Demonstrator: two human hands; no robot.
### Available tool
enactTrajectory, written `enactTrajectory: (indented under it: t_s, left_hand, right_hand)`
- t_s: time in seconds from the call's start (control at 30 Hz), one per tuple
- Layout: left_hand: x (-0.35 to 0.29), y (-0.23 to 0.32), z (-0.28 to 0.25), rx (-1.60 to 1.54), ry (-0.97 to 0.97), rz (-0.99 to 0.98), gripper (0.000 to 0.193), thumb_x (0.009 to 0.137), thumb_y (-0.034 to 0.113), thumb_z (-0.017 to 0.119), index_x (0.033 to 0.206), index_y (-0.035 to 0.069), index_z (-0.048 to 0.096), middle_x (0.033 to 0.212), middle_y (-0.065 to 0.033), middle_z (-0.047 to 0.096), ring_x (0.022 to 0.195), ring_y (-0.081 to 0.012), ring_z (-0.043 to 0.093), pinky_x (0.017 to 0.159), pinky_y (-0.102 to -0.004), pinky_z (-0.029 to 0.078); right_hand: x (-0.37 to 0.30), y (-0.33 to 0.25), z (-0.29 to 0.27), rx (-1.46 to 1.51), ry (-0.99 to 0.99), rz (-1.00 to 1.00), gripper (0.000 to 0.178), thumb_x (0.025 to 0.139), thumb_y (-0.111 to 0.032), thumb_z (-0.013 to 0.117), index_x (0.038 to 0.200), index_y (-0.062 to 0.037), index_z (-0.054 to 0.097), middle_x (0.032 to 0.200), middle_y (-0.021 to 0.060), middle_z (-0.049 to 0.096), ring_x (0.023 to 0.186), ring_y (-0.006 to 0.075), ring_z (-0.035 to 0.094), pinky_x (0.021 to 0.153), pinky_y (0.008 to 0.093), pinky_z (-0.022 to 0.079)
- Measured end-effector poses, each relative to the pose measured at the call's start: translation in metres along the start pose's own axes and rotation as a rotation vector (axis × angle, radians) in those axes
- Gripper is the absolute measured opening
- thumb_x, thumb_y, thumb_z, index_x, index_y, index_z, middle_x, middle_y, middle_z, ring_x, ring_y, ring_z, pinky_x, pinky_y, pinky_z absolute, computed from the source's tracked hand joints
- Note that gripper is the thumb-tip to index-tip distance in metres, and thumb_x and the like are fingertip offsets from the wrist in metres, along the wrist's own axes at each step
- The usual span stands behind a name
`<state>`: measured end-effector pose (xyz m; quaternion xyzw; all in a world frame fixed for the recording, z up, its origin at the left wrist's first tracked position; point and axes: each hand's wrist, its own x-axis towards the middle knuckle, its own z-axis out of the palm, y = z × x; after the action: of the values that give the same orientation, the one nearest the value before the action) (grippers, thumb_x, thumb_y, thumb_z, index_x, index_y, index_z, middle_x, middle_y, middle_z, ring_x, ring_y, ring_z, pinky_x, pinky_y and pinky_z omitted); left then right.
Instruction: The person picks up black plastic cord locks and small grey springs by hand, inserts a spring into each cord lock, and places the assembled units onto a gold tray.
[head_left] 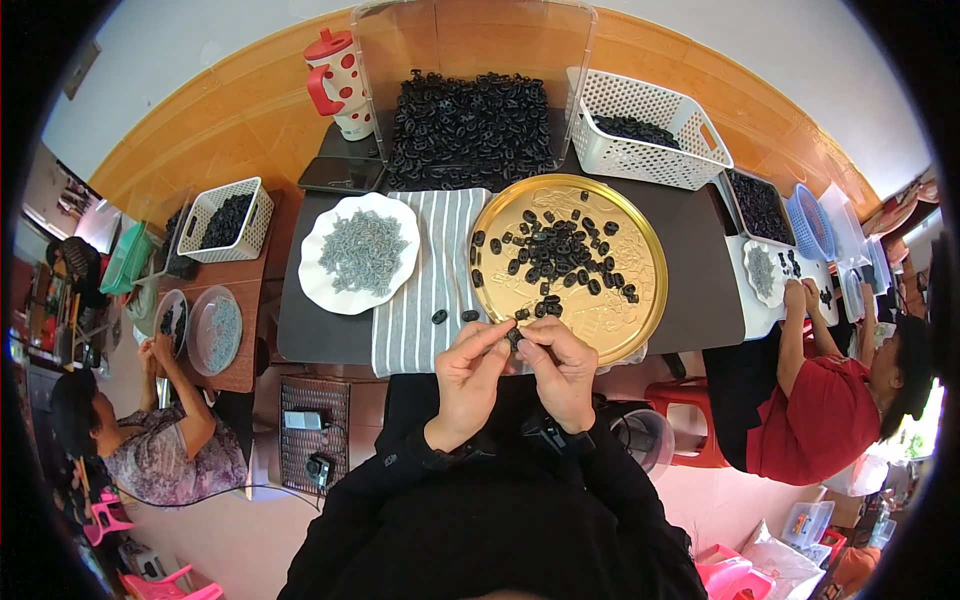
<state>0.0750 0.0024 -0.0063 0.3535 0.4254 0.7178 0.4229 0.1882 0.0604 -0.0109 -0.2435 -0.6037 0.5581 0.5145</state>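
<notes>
Over the front rim of a round gold tray (655,290), my left hand (470,375) and my right hand (560,375) meet, fingers closed. Between their fingertips they pinch a small black oval plastic part (514,337). Many similar black parts (550,250) lie heaped and scattered on the tray. Two more loose black parts (440,316) rest on a grey-and-white striped cloth (415,340), left of my hands. A scalloped white plate (312,270) farther left carries a pile of small grey screw-like pieces (362,250).
Behind the tray stand a clear bin (590,60) of black parts, a white perforated basket (655,165), a red-lidded tumbler (340,85) and a dark phone (342,174). Co-workers sit at both sides: one in patterned clothing (180,450), another in a red shirt (820,410).
</notes>
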Motion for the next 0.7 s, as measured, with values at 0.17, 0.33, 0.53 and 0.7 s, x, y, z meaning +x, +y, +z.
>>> enactTrajectory:
  t_s: [0.17, 0.33, 0.53, 0.7]
  left_hand:
    - [0.0028, 0.0037, -0.0043, -0.077, -0.029, -0.109, 0.026, 0.089, -0.006, 0.056, 0.113, -0.002, 0.065, 0.093, -0.0042, 0.055, 0.075, -0.0092, 0.056, 0.066, -0.0197, 0.048]
    - [0.0021, 0.0036, -0.0078, -0.155, -0.035, -0.173, 0.027, 0.088, -0.007, 0.057, 0.113, -0.002, 0.065, 0.089, -0.0049, 0.056, 0.072, -0.0108, 0.057, 0.065, -0.0209, 0.049]
    - [-0.0005, 0.0043, -0.0058, -0.199, -0.031, -0.156, 0.028, 0.087, -0.008, 0.058, 0.113, -0.001, 0.065, 0.088, -0.0053, 0.056, 0.072, -0.0114, 0.057, 0.065, -0.0214, 0.049]
    - [-0.0029, 0.0052, -0.0031, -0.220, -0.030, -0.151, 0.029, 0.087, -0.009, 0.057, 0.114, -0.001, 0.064, 0.089, -0.0055, 0.056, 0.074, -0.0117, 0.057, 0.065, -0.0220, 0.050]
  right_hand:
    - [-0.0029, 0.0020, -0.0028, 0.013, -0.057, -0.015, 0.034, 0.079, 0.014, 0.064, 0.110, 0.0012, 0.060, 0.095, 0.0097, 0.059, 0.075, 0.0136, 0.063, 0.064, 0.0245, 0.052]
    - [-0.0006, -0.0004, -0.0063, -0.111, -0.091, -0.102, 0.036, 0.077, 0.013, 0.066, 0.110, 0.0001, 0.061, 0.095, 0.0108, 0.059, 0.075, 0.0139, 0.063, 0.063, 0.0233, 0.052]
    - [-0.0009, -0.0031, -0.0047, -0.149, -0.075, -0.132, 0.034, 0.077, 0.013, 0.066, 0.109, 0.0008, 0.061, 0.095, 0.0117, 0.060, 0.075, 0.0155, 0.063, 0.063, 0.0236, 0.051]
    - [-0.0025, -0.0024, -0.0052, -0.158, -0.071, -0.157, 0.033, 0.077, 0.012, 0.066, 0.108, 0.0015, 0.061, 0.094, 0.0123, 0.061, 0.076, 0.0171, 0.063, 0.064, 0.0249, 0.051]
